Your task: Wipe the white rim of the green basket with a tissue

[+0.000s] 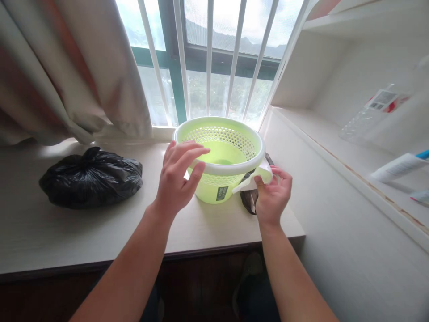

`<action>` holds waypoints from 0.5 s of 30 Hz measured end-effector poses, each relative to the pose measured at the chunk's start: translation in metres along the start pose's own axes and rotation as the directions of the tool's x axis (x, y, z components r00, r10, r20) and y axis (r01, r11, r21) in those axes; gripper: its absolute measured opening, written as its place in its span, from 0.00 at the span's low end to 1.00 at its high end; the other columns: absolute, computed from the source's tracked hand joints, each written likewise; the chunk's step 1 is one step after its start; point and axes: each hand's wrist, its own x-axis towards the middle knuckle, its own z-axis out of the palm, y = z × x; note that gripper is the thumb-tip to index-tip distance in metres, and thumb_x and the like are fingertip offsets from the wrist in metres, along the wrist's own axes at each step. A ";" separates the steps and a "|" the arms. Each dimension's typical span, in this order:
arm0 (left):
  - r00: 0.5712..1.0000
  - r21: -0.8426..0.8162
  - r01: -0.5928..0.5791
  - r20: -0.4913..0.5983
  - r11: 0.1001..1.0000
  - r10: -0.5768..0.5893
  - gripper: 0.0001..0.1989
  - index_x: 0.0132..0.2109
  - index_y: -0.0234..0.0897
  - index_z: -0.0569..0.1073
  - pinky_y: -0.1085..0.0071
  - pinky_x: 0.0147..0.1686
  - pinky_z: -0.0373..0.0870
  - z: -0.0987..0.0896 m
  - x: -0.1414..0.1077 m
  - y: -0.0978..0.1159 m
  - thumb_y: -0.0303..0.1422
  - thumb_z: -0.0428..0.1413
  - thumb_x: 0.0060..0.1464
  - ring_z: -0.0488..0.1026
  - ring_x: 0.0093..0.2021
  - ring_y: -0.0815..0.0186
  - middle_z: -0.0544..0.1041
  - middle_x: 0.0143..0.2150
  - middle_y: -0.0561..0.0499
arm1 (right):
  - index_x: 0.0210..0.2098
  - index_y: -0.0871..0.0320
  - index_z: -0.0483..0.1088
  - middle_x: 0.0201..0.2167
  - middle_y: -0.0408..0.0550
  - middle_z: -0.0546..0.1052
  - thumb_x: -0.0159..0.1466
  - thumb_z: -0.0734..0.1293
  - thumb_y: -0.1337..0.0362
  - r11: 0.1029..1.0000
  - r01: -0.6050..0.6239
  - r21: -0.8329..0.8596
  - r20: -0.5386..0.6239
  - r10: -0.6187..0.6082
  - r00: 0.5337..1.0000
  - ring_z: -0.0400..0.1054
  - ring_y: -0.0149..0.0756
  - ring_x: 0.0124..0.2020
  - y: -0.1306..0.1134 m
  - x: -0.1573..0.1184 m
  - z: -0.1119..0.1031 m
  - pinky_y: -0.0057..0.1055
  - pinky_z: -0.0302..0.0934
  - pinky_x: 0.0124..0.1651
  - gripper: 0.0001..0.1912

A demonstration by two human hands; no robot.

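A light-green plastic basket (pixel 209 190) with a white rim and a band of round holes stands upright on the white ledge. My left hand (pixel 179 174) is at the near left of its rim, fingers spread and reaching over the opening, thumb by the rim's front. With thumb and fingers closed, my right hand (pixel 273 194) pinches a thin white wipe (pixel 251 181) against the basket's right outer side. A small dark label (pixel 222 193) shows on the basket's front. Part of a dark plastic bag (pixel 248 202) is visible behind my right hand.
A tied black plastic bag (pixel 90 179) lies on the ledge (pixel 134 237) at left, below a curtain (pixel 83 67). A barred window (pixel 217 67) is behind the basket. On the right shelf (pixel 321 129) lie a clear bottle (pixel 375 109) and a white tube (pixel 397 167).
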 end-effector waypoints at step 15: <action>0.982 -0.095 0.099 0.171 0.991 -0.082 0.22 0.51 0.40 0.74 0.68 0.46 0.81 0.028 -0.126 0.058 0.48 0.66 0.56 0.78 0.47 0.65 0.80 0.46 0.48 | 0.57 0.57 0.69 0.53 0.50 0.77 0.67 0.73 0.53 0.721 -0.577 0.383 0.067 0.602 0.796 0.75 0.38 0.52 0.012 -0.088 -0.011 0.42 0.74 0.56 0.24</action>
